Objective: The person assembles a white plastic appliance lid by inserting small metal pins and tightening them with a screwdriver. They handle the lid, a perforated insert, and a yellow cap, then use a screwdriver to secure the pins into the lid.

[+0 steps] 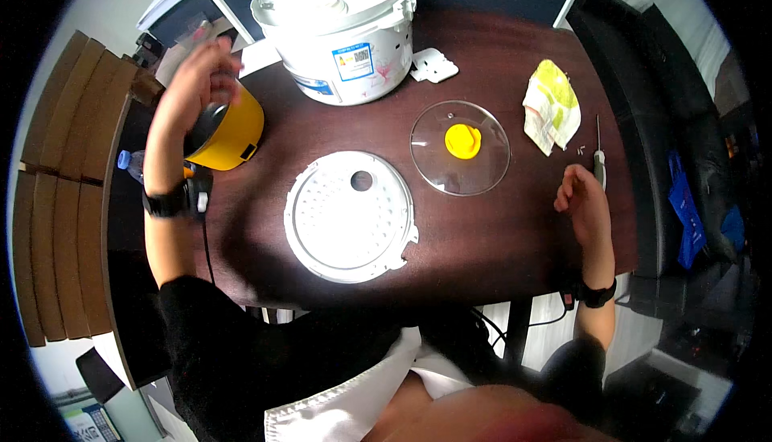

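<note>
Over the yellow pot (245, 124) at the left, my left hand (201, 80) is raised with its fingers loosely bent and apart; I see nothing in it. My right hand (585, 205) hovers by the table's right side, fingers half curled and nothing visible between them. Closest to it lies a screwdriver (600, 170) with a grey handle. A white round cover (350, 229) with rows of small holes and one larger hole lies near the table's front. Behind it to the right rests a glass lid (430, 152) with a yellow knob (462, 142).
A large white rice cooker body (346, 48) stands at the back, beside a small white plastic piece (435, 65). A crumpled green-and-white cloth (552, 112) lies at the right, near small screws (581, 151). Cardboard boxes (68, 176) stack at the left; a black sofa (635, 120) is to the right.
</note>
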